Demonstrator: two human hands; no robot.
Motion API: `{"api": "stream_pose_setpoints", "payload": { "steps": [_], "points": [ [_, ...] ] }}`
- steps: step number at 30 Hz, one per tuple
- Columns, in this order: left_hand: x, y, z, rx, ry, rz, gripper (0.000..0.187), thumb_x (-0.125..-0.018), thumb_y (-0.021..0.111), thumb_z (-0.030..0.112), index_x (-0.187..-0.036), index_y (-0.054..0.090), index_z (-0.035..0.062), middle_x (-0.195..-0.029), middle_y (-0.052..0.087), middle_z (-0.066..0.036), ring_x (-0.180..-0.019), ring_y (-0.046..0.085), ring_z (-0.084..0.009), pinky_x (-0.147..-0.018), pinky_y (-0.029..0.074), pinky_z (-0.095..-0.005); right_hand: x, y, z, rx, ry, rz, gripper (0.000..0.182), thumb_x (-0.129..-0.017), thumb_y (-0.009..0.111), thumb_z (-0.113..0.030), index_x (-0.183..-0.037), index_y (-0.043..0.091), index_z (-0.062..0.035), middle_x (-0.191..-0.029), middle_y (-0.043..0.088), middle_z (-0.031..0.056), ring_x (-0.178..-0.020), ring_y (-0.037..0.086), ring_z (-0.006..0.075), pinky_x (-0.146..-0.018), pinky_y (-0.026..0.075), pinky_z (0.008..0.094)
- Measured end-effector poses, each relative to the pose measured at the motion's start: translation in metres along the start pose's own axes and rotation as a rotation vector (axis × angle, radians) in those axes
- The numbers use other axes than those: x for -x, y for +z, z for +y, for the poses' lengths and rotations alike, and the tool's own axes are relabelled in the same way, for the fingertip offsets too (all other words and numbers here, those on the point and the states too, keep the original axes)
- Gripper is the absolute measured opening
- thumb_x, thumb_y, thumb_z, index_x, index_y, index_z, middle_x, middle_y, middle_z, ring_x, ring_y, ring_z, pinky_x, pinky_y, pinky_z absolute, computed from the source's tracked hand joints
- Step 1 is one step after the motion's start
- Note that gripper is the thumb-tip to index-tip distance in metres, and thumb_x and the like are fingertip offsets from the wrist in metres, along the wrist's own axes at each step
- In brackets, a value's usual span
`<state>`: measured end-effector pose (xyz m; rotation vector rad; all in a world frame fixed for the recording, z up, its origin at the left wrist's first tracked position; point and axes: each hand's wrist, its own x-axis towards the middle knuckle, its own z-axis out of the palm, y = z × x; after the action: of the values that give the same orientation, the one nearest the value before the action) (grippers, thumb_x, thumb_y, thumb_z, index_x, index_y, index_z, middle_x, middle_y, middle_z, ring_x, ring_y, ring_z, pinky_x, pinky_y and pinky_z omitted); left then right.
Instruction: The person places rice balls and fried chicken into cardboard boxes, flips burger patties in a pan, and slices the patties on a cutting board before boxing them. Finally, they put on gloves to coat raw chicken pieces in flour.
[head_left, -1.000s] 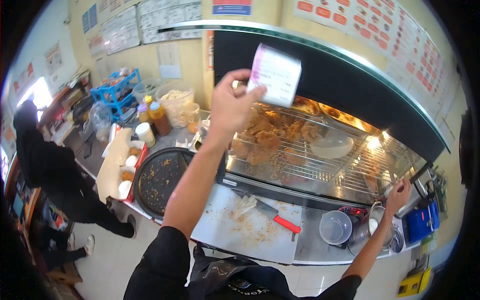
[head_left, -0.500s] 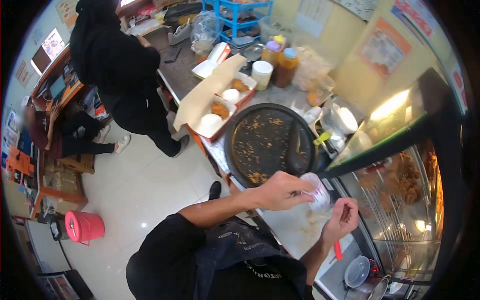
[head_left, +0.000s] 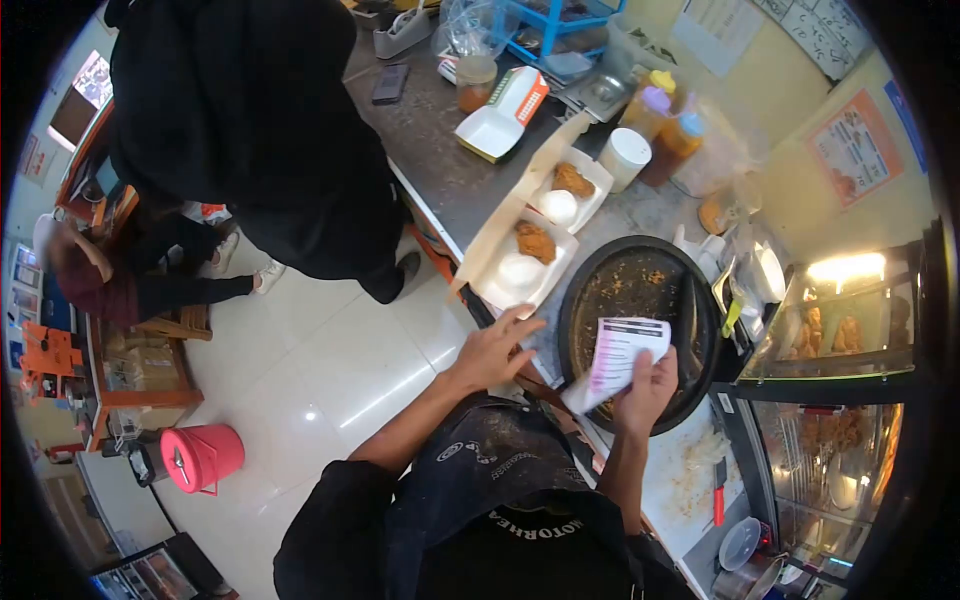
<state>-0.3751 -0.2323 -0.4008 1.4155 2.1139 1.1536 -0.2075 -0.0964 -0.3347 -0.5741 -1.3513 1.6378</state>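
My right hand (head_left: 648, 392) grips a printed paper slip (head_left: 628, 348) with pink smudges, held up over the round black tray (head_left: 630, 288). Brown crumbs lie scattered in that tray. My left hand (head_left: 490, 352) holds nothing; its fingers are spread, with the fingertips right at the front edge of the nearer open food box (head_left: 562, 262). Inside that box are a piece of fried chicken (head_left: 535, 242) and a white rice mound (head_left: 520, 271). A second open box (head_left: 597, 182) behind it has similar contents, and brown lids stand up at the left of both.
A white-lidded jar (head_left: 626, 160) and sauce bottles (head_left: 673, 148) stand behind the boxes. An open white-and-orange carton (head_left: 500, 115) and a phone (head_left: 390, 84) lie farther back. At right are a red-handled knife (head_left: 719, 492) and a glass display case (head_left: 825, 440). A person in black (head_left: 250, 150) stands at left.
The paper slip has passed from my left hand to my right and now shows its printed face. My left hand has moved left to the food box, opening its fingers. The view has shifted.
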Motion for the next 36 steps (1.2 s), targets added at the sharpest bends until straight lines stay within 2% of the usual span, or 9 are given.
{"api": "stream_pose_setpoints", "payload": {
  "steps": [6,10,15,19,23,27,31,34,36],
  "points": [
    [-0.018,0.022,-0.103,-0.284,0.073,0.147,0.013,-0.079,0.069,0.017,-0.090,0.064,0.0113,-0.087,0.054,-0.007,-0.078,0.062,-0.0254,-0.063,0.050,-0.0364,-0.030,0.030,0.057,-0.374,0.364,-0.302,0.033,-0.075,0.048,-0.015,-0.097,0.060,0.0072,-0.094,0.062,0.0116,-0.084,0.058,0.0169,-0.080,0.045,0.0258],
    [-0.013,0.002,-0.112,-0.121,0.079,0.252,0.009,-0.078,0.071,0.010,-0.085,0.065,0.0081,-0.080,0.053,-0.009,-0.071,0.059,-0.0255,-0.063,0.048,-0.0356,-0.008,0.063,0.118,-0.016,0.575,-0.197,0.029,-0.079,0.045,0.003,-0.103,0.060,0.0041,-0.089,0.064,0.0064,-0.073,0.059,0.0105,-0.067,0.047,0.0223],
    [-0.005,-0.013,-0.118,-0.040,0.020,0.295,0.010,-0.078,0.073,0.007,-0.086,0.067,0.0050,-0.079,0.053,-0.010,-0.070,0.057,-0.0260,-0.063,0.046,-0.0349,0.007,0.055,0.195,0.300,0.473,-0.114,0.035,-0.078,0.047,0.004,-0.111,0.058,0.0046,-0.093,0.067,0.0153,-0.082,0.065,0.0244,-0.076,0.051,0.0333],
    [-0.015,-0.025,-0.117,-0.026,0.066,0.304,0.009,-0.078,0.072,0.006,-0.085,0.067,0.0038,-0.079,0.054,-0.010,-0.069,0.056,-0.0252,-0.062,0.045,-0.0336,-0.009,0.057,0.189,0.902,0.216,-0.328,0.040,-0.077,0.056,-0.001,-0.117,0.055,-0.0016,-0.102,0.062,0.0274,-0.096,0.058,0.0488,-0.086,0.047,0.0462],
    [-0.023,-0.037,-0.106,-0.007,0.062,0.355,0.011,-0.077,0.073,0.006,-0.085,0.066,0.0019,-0.079,0.057,-0.010,-0.070,0.057,-0.0245,-0.064,0.046,-0.0328,-0.052,0.079,0.200,1.067,0.276,-0.217,0.045,-0.074,0.063,-0.002,-0.117,0.049,-0.0049,-0.098,0.064,0.0257,-0.092,0.059,0.0475,-0.081,0.048,0.0505],
    [-0.022,-0.040,-0.102,-0.035,0.064,0.368,0.012,-0.077,0.073,0.006,-0.086,0.066,0.0021,-0.080,0.057,-0.009,-0.072,0.058,-0.0256,-0.065,0.047,-0.0331,-0.075,0.091,0.224,0.997,0.104,-0.145,0.044,-0.072,0.063,0.001,-0.114,0.053,-0.0047,-0.096,0.065,0.0232,-0.093,0.062,0.0433,-0.080,0.049,0.0478],
    [-0.019,-0.043,-0.105,-0.028,0.064,0.393,0.012,-0.077,0.073,0.006,-0.087,0.066,0.0030,-0.080,0.057,-0.010,-0.073,0.059,-0.0267,-0.066,0.047,-0.0338,-0.084,0.087,0.228,0.796,0.311,-0.225,0.041,-0.071,0.051,0.005,-0.112,0.057,-0.0017,-0.111,0.060,0.0251,-0.101,0.061,0.0382,-0.085,0.049,0.0414],
    [-0.015,-0.049,-0.101,0.000,0.045,0.424,0.012,-0.077,0.073,0.005,-0.086,0.065,0.0023,-0.081,0.058,-0.010,-0.074,0.059,-0.0259,-0.066,0.047,-0.0332,-0.078,0.085,0.233,-0.143,0.695,-0.147,0.044,-0.071,0.045,0.011,-0.112,0.056,0.0014,-0.112,0.062,0.0184,-0.103,0.061,0.0295,-0.088,0.048,0.0347],
    [-0.017,-0.054,-0.098,0.005,0.052,0.436,0.012,-0.077,0.073,0.005,-0.086,0.065,0.0019,-0.081,0.058,-0.010,-0.074,0.059,-0.0255,-0.065,0.047,-0.0330,-0.079,0.082,0.231,-0.295,0.755,-0.187,0.047,-0.068,0.041,0.016,-0.111,0.056,0.0042,-0.112,0.061,0.0132,-0.104,0.060,0.0233,-0.092,0.045,0.0310]
  ]
}}
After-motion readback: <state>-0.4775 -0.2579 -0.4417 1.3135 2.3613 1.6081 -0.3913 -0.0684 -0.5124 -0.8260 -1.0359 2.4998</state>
